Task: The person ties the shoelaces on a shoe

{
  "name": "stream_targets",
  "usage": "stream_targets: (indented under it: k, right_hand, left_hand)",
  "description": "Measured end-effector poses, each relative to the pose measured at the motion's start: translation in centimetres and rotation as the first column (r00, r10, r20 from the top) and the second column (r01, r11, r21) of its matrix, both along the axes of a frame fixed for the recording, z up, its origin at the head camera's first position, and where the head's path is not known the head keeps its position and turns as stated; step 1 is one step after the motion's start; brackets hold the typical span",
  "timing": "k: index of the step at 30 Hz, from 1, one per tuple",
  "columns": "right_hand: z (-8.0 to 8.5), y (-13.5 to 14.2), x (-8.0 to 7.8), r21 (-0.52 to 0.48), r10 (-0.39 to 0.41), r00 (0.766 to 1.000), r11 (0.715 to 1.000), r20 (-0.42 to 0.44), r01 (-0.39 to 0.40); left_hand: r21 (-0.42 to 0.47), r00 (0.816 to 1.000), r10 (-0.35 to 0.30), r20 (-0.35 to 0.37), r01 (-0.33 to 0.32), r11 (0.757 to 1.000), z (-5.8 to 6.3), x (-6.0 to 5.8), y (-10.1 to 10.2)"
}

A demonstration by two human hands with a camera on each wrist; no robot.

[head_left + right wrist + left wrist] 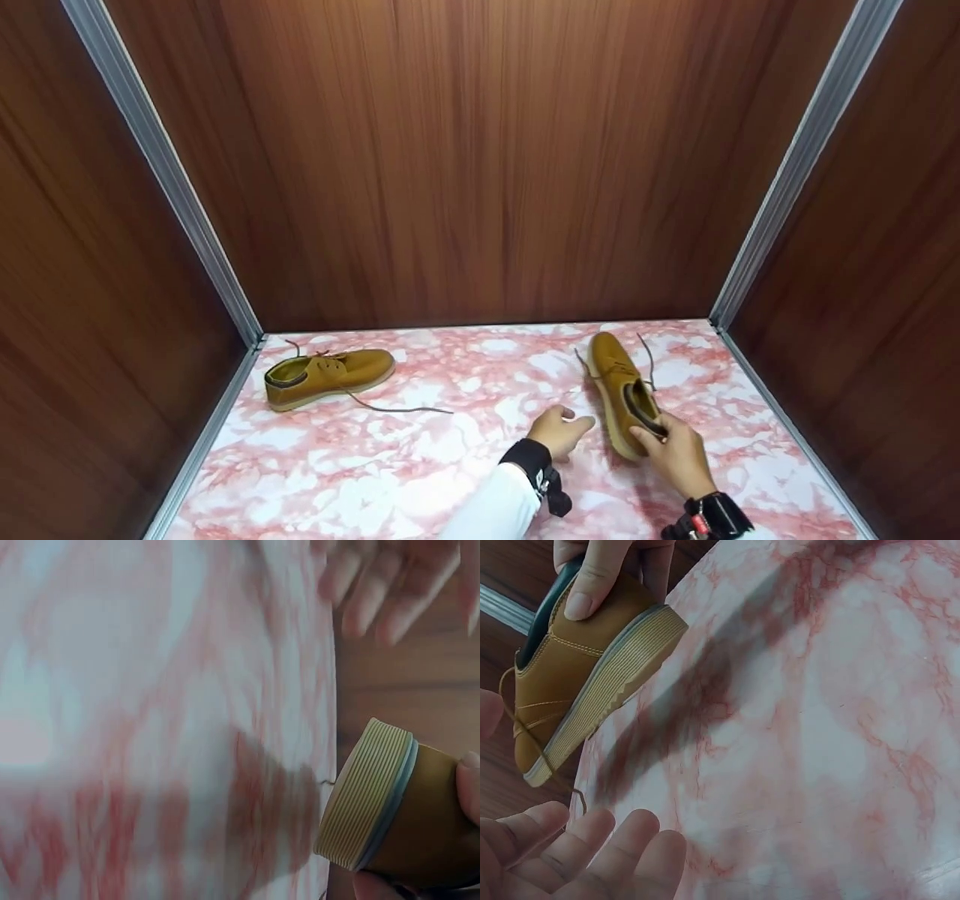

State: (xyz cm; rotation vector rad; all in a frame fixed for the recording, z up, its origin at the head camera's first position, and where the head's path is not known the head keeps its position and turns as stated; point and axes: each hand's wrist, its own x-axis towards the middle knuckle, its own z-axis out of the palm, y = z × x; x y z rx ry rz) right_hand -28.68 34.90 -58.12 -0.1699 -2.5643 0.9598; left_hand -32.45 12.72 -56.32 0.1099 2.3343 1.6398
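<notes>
A tan lace-up shoe [616, 375] is gripped at its heel by my right hand [677, 450], with the thumb on the outside and the fingers inside the collar. Its toe points to the back wall, and its untied laces hang down on both sides. In the left wrist view the sole of this shoe [622, 675] stands off the table above its shadow. Just left of the shoe is my left hand [561, 431], fingers loosely bent and holding nothing. A matching shoe [330, 377] lies on the table at the left, toe to the right, one lace trailing out.
The table top [420, 480] has a pink and white marbled pattern. Brown wood-grain panels stand on three sides: a back panel [480, 165], a left one [97, 315] and a right one [862, 300]. Grey metal strips [806, 157] run along the corners.
</notes>
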Motion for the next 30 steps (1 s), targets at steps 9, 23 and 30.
stream_targets:
  k: [9, 23, 30]
  right_hand:
    - [0.3, -4.1, 1.5, -0.054, 0.084, 0.996, 0.995, -0.005, -0.084]
    - [0.1, -8.8, 3.6, 0.051, 0.197, 0.975, 0.980, -0.105, -0.193]
    - [-0.1, -10.8, 4.3, 0.011, 0.262, 0.961, 0.965, -0.094, -0.262]
  left_hand:
    - [0.066, 1.000, 0.006, 0.018, -0.007, 0.998, 0.3, -0.3, -0.3]
    - [0.148, 0.992, -0.010, 0.126, -0.009, 0.989, 0.0, 1.3, -4.3]
    - [0.199, 0.995, -0.020, 0.097, 0.000, 0.980, -0.6, 2.0, -6.4]
